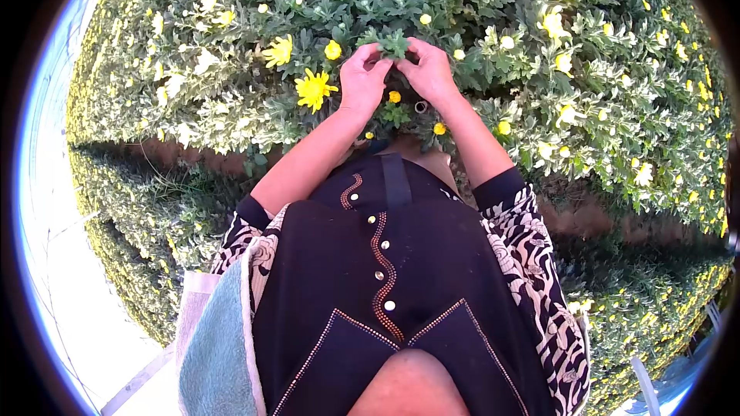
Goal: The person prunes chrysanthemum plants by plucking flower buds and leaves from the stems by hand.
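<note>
My left hand and my right hand meet at a leafy chrysanthemum shoot in the flower bed. Thumb and fingers of each are pinched together at the shoot, one hand on either side. Its green leaves stick up between my fingertips; what lies under them is too small to make out. An open yellow chrysanthemum flower is just left of my left hand, with a half-open yellow bud above it. Below the hands, a small yellow bud shows between my wrists.
Dense chrysanthemum plants with yellow flowers and buds surround me. Dark soil furrows run at both sides of my body, with another planted row behind. A light blue towel-like cloth hangs at my left side.
</note>
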Tool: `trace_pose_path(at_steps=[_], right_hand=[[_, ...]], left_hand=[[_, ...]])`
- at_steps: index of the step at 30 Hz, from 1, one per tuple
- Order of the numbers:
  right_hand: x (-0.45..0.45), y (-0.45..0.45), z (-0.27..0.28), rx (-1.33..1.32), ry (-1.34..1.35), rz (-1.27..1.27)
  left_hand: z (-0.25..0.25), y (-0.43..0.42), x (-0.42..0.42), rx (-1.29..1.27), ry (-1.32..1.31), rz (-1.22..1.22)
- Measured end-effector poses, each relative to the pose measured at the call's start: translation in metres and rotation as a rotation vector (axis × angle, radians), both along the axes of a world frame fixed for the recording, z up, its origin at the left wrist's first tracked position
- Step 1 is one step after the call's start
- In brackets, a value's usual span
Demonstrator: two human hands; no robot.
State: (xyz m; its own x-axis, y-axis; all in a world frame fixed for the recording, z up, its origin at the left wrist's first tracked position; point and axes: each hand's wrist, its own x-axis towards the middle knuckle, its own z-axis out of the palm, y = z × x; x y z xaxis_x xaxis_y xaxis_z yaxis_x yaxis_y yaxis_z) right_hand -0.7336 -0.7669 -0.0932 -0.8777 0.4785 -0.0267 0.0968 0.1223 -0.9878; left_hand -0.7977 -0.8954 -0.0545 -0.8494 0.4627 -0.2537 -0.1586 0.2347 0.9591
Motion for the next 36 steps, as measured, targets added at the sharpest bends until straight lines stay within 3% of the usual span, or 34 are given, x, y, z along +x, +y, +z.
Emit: trace_pose_path(at_steps=[2,4,6,9,10,12,14,16,17,19,24,30,31,32,34,36], right_hand=[[0.000,0.003,-0.017,-0.010,-0.034,0.018],[-0.002,0.003,-0.011,-0.256,0.029,-0.030],[0.000,0.007,-0.011,-0.302,0.019,-0.047],[-0.006,0.017,-0.006,-0.443,-0.310,-0.242],[-0.009,0.020,-0.014,-0.444,-0.311,-0.238],[-0.014,0.029,-0.023,-0.155,-0.522,-0.353],[-0.010,0.034,-0.014,-0.492,-0.350,-0.399],[-0.001,0.037,-0.002,-0.580,-0.179,-0.105],[0.002,0.040,0.002,-0.580,-0.186,-0.102],[0.005,0.045,0.006,-0.446,-0.203,0.349],[0.005,0.043,-0.003,-0.466,-0.119,0.268],[-0.002,0.050,-0.019,-0.611,-0.421,-0.020],[-0.006,0.047,-0.018,-0.533,-0.515,-0.187],[-0.007,0.048,-0.020,-0.533,-0.519,-0.183],[-0.012,0.052,-0.018,-0.291,-0.538,-0.164],[-0.014,0.049,-0.015,-0.302,-0.525,-0.063]], left_hand=[[-0.004,0.001,-0.001,-0.016,0.091,-0.019],[-0.012,0.003,-0.002,-0.026,0.108,-0.001],[-0.015,0.004,0.000,-0.037,0.128,0.015],[-0.006,0.005,0.010,0.021,0.132,0.014],[-0.008,0.002,0.011,0.020,0.131,0.017],[-0.010,-0.002,0.014,0.049,0.083,0.020],[-0.007,-0.005,0.016,0.052,0.119,0.015],[-0.008,-0.008,0.015,0.104,0.103,-0.041],[-0.015,-0.012,0.013,0.080,0.159,-0.081],[-0.014,-0.011,0.016,0.074,0.203,-0.098],[-0.009,-0.007,0.014,0.073,0.449,-0.103],[-0.009,-0.014,0.020,0.097,0.408,-0.149],[-0.007,-0.017,0.018,0.056,0.388,-0.226],[-0.006,-0.019,0.017,0.015,0.368,-0.304],[-0.002,-0.020,0.019,0.002,0.373,-0.313],[0.003,-0.021,0.020,-0.034,0.365,-0.323]])
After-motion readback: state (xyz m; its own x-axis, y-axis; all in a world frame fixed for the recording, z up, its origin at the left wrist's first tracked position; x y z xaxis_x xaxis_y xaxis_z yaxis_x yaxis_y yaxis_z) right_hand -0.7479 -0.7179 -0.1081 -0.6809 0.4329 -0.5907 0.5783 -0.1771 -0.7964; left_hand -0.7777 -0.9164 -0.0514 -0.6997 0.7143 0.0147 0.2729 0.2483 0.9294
